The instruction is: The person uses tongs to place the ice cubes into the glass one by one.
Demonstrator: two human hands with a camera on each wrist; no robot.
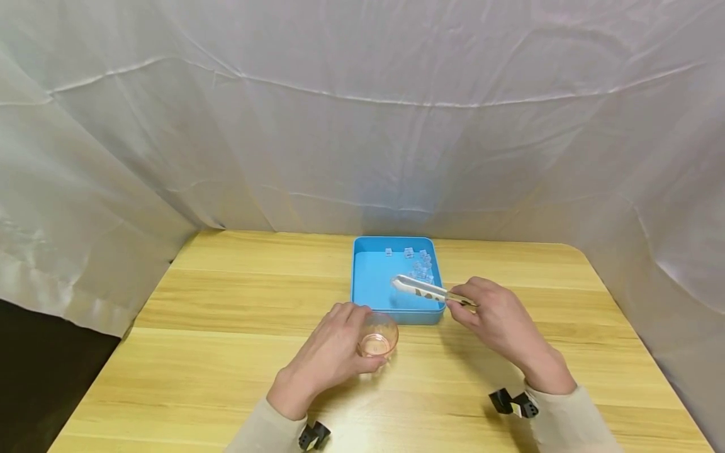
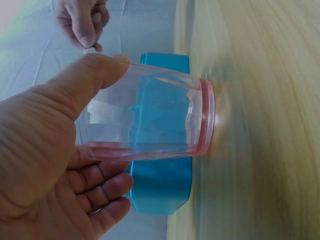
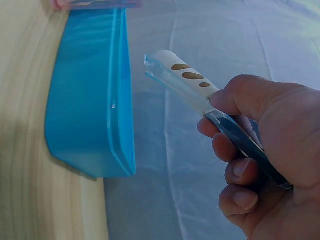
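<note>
My left hand (image 1: pixel 334 349) grips a clear, pink-tinted cup (image 1: pixel 377 336), thumb on one side and fingers on the other. The cup stands upright on the table, just in front of a blue tray (image 1: pixel 362 277). Small clear cubes (image 1: pixel 421 270) lie in the tray, mostly along its right side. In my right hand (image 1: pixel 498 318) is a pair of tongs (image 1: pixel 421 288), pinched between thumb and fingers, its white tips over the tray. The right wrist view shows the tongs (image 3: pixel 187 82) nearly closed, with something clear and shiny at the tips; I cannot tell whether it is a cube.
The wooden table (image 1: pixel 226 358) reaches out on both sides of the tray. A pale, wrinkled curtain (image 1: pixel 362 138) hangs behind the table and along its sides. A dark gap (image 1: pixel 45 371) shows below the curtain at the lower left.
</note>
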